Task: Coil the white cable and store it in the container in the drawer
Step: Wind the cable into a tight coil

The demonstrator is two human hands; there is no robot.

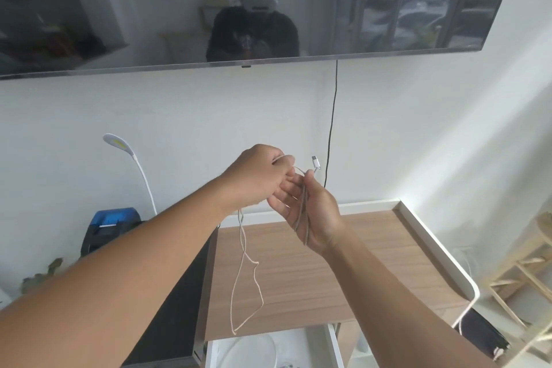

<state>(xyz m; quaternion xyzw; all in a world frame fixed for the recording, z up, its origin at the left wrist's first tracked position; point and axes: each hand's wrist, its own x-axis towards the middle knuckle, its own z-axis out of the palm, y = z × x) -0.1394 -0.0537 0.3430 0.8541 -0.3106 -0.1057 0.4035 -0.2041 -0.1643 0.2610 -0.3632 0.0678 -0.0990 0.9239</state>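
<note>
I hold the white cable (pixel 245 272) up in front of me, above the wooden desk top (pixel 343 272). My right hand (pixel 313 209) is palm up and grips a bundle of several gathered strands, with the plug end (pixel 316 162) sticking up above its fingers. My left hand (pixel 260 176) pinches a strand of the cable just left of the right hand. A long loose loop hangs from the hands down to the open white drawer (pixel 333 346) at the bottom edge. A round white container (pixel 263 346) shows partly inside the drawer.
A wall-mounted TV (pixel 239 6) hangs overhead, and a black cord (pixel 331 128) runs down from it. A white gooseneck lamp (pixel 131 158) and a black-and-blue printer (pixel 113 227) stand at the left. A dark cabinet (pixel 176 308) adjoins the desk; a wooden rack (pixel 525 272) is at the right.
</note>
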